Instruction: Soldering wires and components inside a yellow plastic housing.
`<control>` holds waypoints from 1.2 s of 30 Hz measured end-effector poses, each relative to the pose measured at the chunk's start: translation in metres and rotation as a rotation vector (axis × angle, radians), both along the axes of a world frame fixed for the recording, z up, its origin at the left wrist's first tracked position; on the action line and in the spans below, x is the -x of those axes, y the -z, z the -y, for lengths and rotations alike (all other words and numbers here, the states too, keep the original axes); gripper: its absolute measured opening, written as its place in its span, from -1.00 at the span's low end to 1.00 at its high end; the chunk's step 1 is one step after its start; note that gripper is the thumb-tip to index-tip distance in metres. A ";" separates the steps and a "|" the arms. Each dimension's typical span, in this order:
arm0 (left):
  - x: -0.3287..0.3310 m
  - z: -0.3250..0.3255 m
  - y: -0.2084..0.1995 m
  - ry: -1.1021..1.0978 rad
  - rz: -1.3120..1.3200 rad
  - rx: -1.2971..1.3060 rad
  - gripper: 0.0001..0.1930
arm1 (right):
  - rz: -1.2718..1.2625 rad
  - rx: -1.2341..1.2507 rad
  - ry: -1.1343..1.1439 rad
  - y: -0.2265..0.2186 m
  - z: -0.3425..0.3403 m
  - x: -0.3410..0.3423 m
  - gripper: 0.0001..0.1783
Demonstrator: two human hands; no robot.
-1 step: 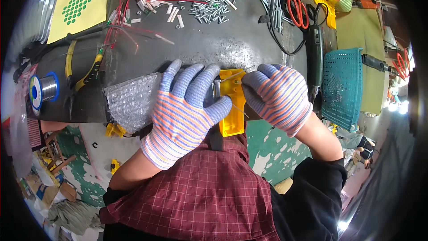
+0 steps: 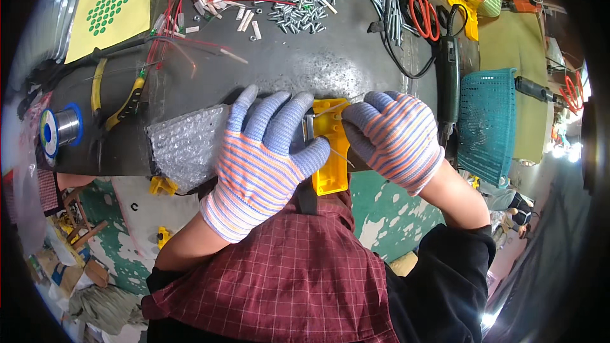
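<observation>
Presently: left hand (image 2: 260, 152) clamped on yellow plastic part (image 2: 330, 152) | right hand (image 2: 394, 136) pinches thin wire (image 2: 330, 109) at part's top | bubble wrap (image 2: 184, 143) left of part, on table (image 2: 305, 63).

2 gloved hands grip yellow housing (image 2: 331, 152).

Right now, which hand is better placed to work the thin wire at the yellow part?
Probably right. The right hand pinches the thin wire at the yellow part; the left hand grips the part, steadying it.
</observation>
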State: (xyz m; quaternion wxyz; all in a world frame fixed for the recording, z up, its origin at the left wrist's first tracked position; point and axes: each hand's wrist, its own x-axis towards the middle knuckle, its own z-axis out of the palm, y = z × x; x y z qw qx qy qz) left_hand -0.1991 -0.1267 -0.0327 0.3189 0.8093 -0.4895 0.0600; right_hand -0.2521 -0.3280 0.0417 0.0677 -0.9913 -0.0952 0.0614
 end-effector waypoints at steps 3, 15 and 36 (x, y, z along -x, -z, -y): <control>-0.004 0.000 -0.001 0.012 0.018 0.030 -0.81 | -0.065 0.024 -0.013 -0.002 -0.002 -0.008 -0.82; -0.005 0.000 -0.014 0.088 0.036 -0.072 -0.70 | -0.187 -0.192 0.057 0.009 0.015 -0.008 -0.82; 0.003 0.002 -0.017 0.096 0.071 -0.133 -0.76 | 0.333 0.186 1.641 0.086 0.338 -0.025 -0.63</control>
